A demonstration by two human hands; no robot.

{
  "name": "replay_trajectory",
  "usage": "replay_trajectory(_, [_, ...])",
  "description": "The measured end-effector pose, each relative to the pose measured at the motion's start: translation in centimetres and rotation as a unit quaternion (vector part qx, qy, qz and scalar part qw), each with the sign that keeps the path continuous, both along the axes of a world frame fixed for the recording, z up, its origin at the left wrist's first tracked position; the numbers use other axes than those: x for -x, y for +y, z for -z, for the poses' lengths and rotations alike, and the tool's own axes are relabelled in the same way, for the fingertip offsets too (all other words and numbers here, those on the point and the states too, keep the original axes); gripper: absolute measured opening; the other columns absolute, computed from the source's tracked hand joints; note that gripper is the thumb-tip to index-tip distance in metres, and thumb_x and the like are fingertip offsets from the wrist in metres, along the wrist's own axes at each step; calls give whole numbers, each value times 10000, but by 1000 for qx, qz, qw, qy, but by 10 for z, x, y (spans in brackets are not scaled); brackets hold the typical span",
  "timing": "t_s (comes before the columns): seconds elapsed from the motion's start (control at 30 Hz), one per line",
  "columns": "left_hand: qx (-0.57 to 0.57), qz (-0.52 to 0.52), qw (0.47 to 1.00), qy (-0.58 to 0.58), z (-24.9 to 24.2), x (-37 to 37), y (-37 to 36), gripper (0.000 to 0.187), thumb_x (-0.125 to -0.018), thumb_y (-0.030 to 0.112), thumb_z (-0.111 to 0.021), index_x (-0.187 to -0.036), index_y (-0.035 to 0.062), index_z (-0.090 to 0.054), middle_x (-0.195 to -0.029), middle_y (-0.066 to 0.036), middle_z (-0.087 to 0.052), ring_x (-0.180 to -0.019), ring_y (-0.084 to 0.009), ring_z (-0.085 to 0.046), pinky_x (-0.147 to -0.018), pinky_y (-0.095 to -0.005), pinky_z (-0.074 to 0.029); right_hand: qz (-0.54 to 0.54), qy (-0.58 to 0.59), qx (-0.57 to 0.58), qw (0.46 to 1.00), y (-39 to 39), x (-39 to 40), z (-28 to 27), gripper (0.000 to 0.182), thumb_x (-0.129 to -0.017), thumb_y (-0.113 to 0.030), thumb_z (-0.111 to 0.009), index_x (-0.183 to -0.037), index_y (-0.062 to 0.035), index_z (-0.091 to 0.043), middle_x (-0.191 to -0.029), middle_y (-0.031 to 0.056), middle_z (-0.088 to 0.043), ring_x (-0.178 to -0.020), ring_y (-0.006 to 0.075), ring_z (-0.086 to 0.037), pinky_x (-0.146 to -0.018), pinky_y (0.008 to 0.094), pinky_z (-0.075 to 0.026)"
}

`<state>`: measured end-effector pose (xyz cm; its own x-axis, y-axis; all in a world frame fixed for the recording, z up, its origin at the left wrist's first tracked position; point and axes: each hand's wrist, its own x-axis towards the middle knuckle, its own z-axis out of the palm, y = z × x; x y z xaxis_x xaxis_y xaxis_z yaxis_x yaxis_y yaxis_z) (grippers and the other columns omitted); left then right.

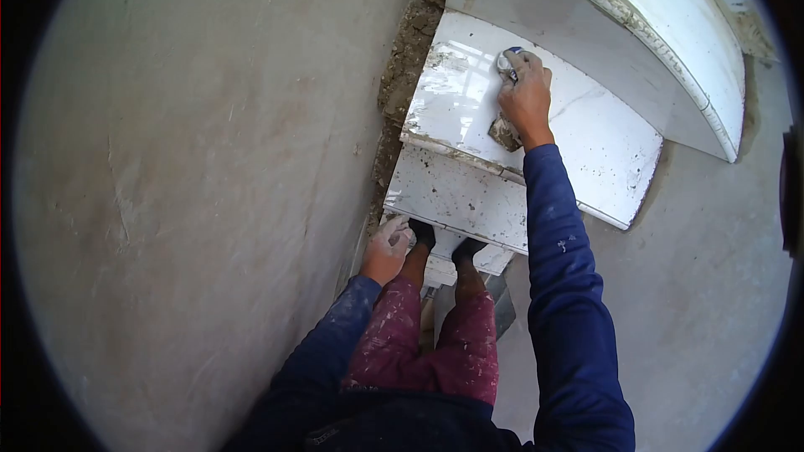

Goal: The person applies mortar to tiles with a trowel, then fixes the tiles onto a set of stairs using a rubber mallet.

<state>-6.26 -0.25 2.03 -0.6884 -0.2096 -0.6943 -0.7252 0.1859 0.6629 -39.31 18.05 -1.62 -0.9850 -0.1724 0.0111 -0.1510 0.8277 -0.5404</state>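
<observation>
Bundle caught in the right grip, over white tile

At the far left I have one grey plastered wall. Next comes the left grip, one of two, low and just beside the wearer's legs; its fingers are curled, but from here I cannot tell whether they close on anything. A rough strip of mortar runs along the wall's edge. Two dark-covered feet stand below a speckled lower slab.

Further right I count one blue-and-white bundle, at the upper left of the right grip's fingers, which are clamped on it above the upper slab. One brown-stained piece lies below the bundle, beside the wrist; I cannot tell whether the two are joined. The left grip is well apart from both. At the upper right I see one curved step, its edge smeared.
</observation>
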Motion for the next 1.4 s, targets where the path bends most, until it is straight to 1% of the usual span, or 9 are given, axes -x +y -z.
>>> replay_trajectory(0.03, [14,-3,999,37,-10,28,3,380,-995,194,-593,-1315,-11,-592,-1214,-169,-681,-1099,-228,-668,-956,-340,-508,-110,-22,63,992,-9,1,-3,452,-797,0,-591,-1234,-67,-683,-1280,134,-598,-1112,386,-547,-1022,429,-465])
replay_trajectory(0.23, [23,-84,956,279,-58,214,1,368,-986,99,-563,-1323,-48,-575,-1238,-166,-649,-1137,-192,-640,-973,-303,-502,72,29,-27,997,-6,-37,8,521,-789,-31,-605,-1295,-151,-640,-1349,159,-545,-1186,396,-509,-1017,488,-427])
replay_trajectory(0.37, [254,-78,854,447,-84,339,-11,441,-930,120,-550,-1354,6,-579,-1261,-199,-606,-1147,-348,-588,-1036,-399,-449,68,61,-22,996,-2,-41,28,597,-777,-82,-635,-1362,-184,-583,-1395,141,-501,-1261,388,-443,-1074,514,-348])
replay_trajectory(0.5, [62,196,908,365,-78,391,-56,826,-963,430,-574,-1605,91,-181,-1651,-237,-126,-1526,-441,-47,-1190,-623,-131,73,63,-32,995,-3,-40,24,592,-772,-83,-638,-1355,-180,-591,-1403,134,-494,-1269,378,-436,-1071,513,-343])
replay_trajectory(0.67, [359,-7,800,480,-50,378,-7,436,-904,121,-564,-1328,38,-621,-1288,-179,-596,-1217,-363,-527,-1075,-422,-409,75,63,-35,995,-4,-42,23,610,-759,-93,-654,-1360,-170,-583,-1409,125,-488,-1271,361,-434,-1054,512,-344])
replay_trajectory(0.9, [406,130,857,289,-5,299,-4,442,-918,167,-575,-1354,118,-625,-1377,-154,-528,-1299,-340,-473,-1108,-446,-367,74,51,-25,996,-3,-41,24,608,-755,-102,-668,-1352,-186,-588,-1395,110,-494,-1270,359,-437,-1047,511,-347])
replay_trajectory(1.1, [413,327,811,254,72,244,32,708,-1017,505,-449,-1588,123,-277,-1645,-225,-167,-1527,-422,-90,-1222,-559,-90,-4,81,92,992,47,-31,17,446,-835,-61,-665,-1276,-122,-632,-1256,152,-604,-1153,388,-523,-1023,430,-421])
replay_trajectory(1.27, [411,350,813,217,68,248,35,815,-979,533,-490,-1602,95,-200,-1646,-275,-84,-1530,-442,-11,-1207,-594,-57,273,-64,55,958,241,-102,5,268,-906,-90,-645,-1160,-24,-699,-1095,197,-682,-1055,316,-587,-982,451,-447])
replay_trajectory(1.4, [427,362,809,180,63,247,37,842,-969,563,-482,-1606,96,-191,-1648,-276,-79,-1530,-445,-3,-1209,-587,-40,182,42,-29,982,148,-141,15,336,-891,-75,-611,-1220,-55,-671,-1276,234,-573,-1180,397,-493,-1021,473,-415])
